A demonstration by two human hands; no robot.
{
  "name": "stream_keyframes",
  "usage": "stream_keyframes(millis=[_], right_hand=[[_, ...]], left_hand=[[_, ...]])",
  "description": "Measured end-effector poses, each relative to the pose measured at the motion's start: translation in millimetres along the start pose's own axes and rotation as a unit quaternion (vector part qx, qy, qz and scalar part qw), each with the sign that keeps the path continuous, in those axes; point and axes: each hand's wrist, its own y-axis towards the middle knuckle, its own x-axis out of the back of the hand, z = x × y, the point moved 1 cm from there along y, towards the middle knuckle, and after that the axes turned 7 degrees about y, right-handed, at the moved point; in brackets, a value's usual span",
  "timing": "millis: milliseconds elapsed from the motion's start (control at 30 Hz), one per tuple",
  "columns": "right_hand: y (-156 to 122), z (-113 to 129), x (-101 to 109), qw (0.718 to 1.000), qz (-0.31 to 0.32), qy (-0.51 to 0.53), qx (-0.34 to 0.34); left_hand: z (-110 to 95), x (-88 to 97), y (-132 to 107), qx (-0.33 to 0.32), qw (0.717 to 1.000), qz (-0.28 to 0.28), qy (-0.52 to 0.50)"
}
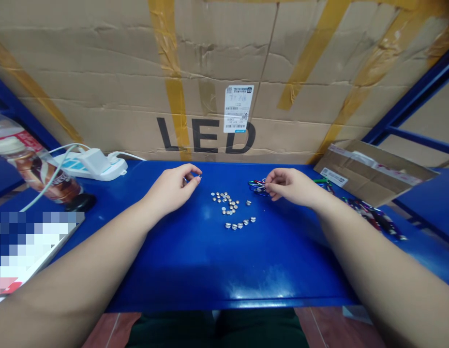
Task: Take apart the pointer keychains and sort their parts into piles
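Observation:
My left hand (176,187) is raised over the table's left middle, thumb and forefinger pinched on a tiny shiny piece, too small to name. My right hand (287,186) has its fingers curled together at the edge of a small heap of coloured metal loops that look like carabiners (259,187); whether one is between the fingertips is hidden. Amid the hands lies a loose group of small round silvery pieces (224,198). Nearer me, several small metal pieces (240,225) form a curved row, and a single similar one (248,203) lies above its right end.
A large cardboard box (195,87) walls off the back of the blue table (195,270). On the left are a white power strip (97,166), a bottle (46,174) lying tilted and a pixelated flat item (24,256). A small carton (369,169) and more coloured clips (373,217) are at right.

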Motion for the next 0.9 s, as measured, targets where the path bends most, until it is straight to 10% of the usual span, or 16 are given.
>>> stream_keyframes(millis=[300, 633, 900], right_hand=[[6, -9, 6, 0.978, 0.012, -0.204, -0.037], [-7, 6, -26, 0.942, 0.088, -0.216, 0.241], [-13, 11, -38, 0.934, 0.159, -0.199, 0.252]], left_hand=[[1, 1.2, 0, -0.004, 1.000, -0.005, 0.005], [4, 1.2, 1, -0.028, 0.999, -0.015, 0.012], [4, -2.2, 2, -0.040, 0.997, 0.049, -0.053]])
